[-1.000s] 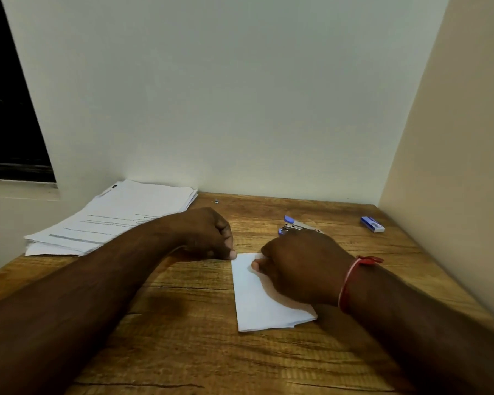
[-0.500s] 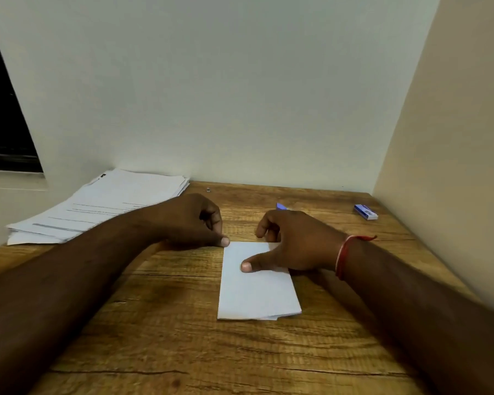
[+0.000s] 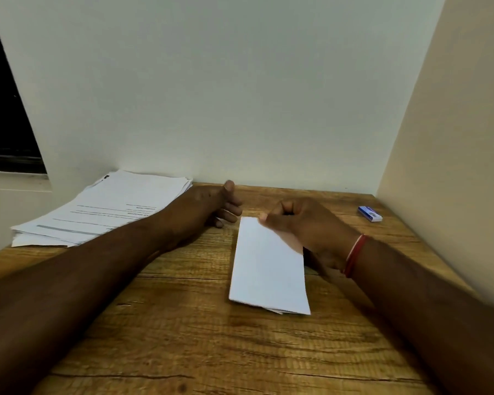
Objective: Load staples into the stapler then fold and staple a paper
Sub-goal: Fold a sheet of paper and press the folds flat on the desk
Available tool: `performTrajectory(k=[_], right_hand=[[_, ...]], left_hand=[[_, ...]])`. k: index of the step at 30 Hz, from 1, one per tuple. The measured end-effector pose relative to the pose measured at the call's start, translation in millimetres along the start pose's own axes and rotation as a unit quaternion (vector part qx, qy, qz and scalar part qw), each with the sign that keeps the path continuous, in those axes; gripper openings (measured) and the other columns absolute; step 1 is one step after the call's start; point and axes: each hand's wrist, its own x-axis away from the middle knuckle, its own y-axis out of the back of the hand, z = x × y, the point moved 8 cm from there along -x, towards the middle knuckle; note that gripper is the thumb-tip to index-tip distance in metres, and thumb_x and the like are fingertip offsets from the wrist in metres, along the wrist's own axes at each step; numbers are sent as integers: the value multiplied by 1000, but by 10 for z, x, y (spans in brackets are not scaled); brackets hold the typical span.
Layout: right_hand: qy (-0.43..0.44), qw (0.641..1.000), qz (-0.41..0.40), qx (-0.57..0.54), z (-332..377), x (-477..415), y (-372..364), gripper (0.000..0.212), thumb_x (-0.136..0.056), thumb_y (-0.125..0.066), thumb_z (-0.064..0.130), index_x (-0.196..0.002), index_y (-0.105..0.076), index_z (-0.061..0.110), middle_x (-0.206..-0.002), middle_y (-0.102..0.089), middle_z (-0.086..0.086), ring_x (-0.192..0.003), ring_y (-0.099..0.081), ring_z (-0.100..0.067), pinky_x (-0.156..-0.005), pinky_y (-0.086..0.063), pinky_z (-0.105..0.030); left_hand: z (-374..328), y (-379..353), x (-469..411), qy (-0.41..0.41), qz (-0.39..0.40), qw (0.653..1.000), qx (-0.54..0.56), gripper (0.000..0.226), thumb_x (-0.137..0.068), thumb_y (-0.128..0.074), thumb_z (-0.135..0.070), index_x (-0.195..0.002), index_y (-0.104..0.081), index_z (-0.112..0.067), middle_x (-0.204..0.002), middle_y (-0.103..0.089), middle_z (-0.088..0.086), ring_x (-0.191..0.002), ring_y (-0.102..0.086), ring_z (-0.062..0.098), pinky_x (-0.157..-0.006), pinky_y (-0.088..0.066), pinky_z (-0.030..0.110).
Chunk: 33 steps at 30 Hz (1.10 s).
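The right hand [image 3: 305, 226] has a closed grip on the far right corner of the folded white paper strip [image 3: 268, 269], which lies on the wooden desk [image 3: 183, 323]. Left of that grip, the left hand [image 3: 211, 206] rests loosely curled, holding nothing. Judged best: keep layers aligned while lifting. One folded paper, one printed-sheet stack [image 3: 103, 209], one small blue staple box [image 3: 370, 213]; no stapler visible.

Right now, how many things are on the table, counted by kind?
Folded paper: 1
Stack of printed sheets: 1
Small blue and white box: 1
Hands: 2, left hand, right hand
Total: 5
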Motion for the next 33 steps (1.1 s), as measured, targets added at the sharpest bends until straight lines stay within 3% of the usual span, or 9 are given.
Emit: performTrajectory(k=[3,5,8,12,15,19,22,26,33], right_hand=[[1,988,-49,-150,-16,36,47,42,-99,-79,30,-107,-67,-9,-104,-79,-27,-91,-78,-44,-78,-60,-44],[-3,975,-75,-207,-10,65,77,32,-102,-76,27,-102,-66,-3,-98,-76,-30,-76,-76,-32,-67,-60,-37],[-7,964,-122,-235,-19,63,164,22,-104,-74,25,-95,-64,7,-95,-76,-26,-68,-73,-20,-55,-59,-31],[-28,945,-166,-280,-117,-7,242,25,-103,-76,29,-94,-70,7,-96,-82,-17,-80,-77,-27,-64,-64,-36],[-55,925,-165,-337,-200,-29,230,27,-102,-77,28,-113,-76,3,-101,-84,-15,-96,-81,-32,-84,-67,-45],[-88,880,-145,-444,-252,-29,160,40,-98,-80,36,-121,-74,3,-116,-82,-20,-113,-78,-40,-101,-61,-61],[-78,858,-133,-489,-258,-72,141,60,-98,-73,53,-128,-72,1,-119,-81,-20,-114,-78,-38,-96,-65,-57],[-58,853,-110,-508,-214,-69,113,68,-102,-62,61,-122,-73,-4,-112,-81,-19,-95,-83,-30,-70,-68,-39],[-11,854,-81,-514,-66,-40,118,63,-108,-52,59,-126,-73,3,-118,-83,-13,-96,-84,-29,-74,-68,-39]], left_hand=[[15,-42,-23,24,32,992,120,82,-98,-58,-77,-126,-77,-3,-117,-81,20,-101,-77,29,-91,-62,42],[11,-106,11,33,61,986,149,85,-88,-66,-84,-124,-81,-9,-117,-81,18,-99,-75,28,-89,-65,39],[27,-174,61,49,82,984,153,84,-85,-74,-84,-129,-82,-13,-131,-79,21,-120,-74,38,-114,-54,52],[-3,-143,97,59,57,983,167,73,-98,-59,-72,-133,-79,-10,-136,-77,24,-140,-64,50,-124,-45,63],[33,-120,76,75,47,972,218,92,-97,-50,-85,-140,-74,-7,-141,-73,27,-137,-63,49,-116,-47,61],[47,-102,38,88,38,955,280,108,-94,-39,-94,-150,-64,-5,-150,-68,27,-149,-58,49,-128,-35,71],[10,-96,46,85,13,944,319,109,-93,-34,-92,-153,-58,-4,-147,-73,18,-139,-69,39,-122,-47,66],[3,-33,63,83,-18,929,361,110,-93,-35,-94,-155,-54,-6,-144,-74,20,-134,-72,41,-119,-51,64],[-65,64,73,67,-47,916,392,99,-96,-47,-87,-150,-58,-5,-140,-77,18,-121,-78,36,-95,-61,51]])
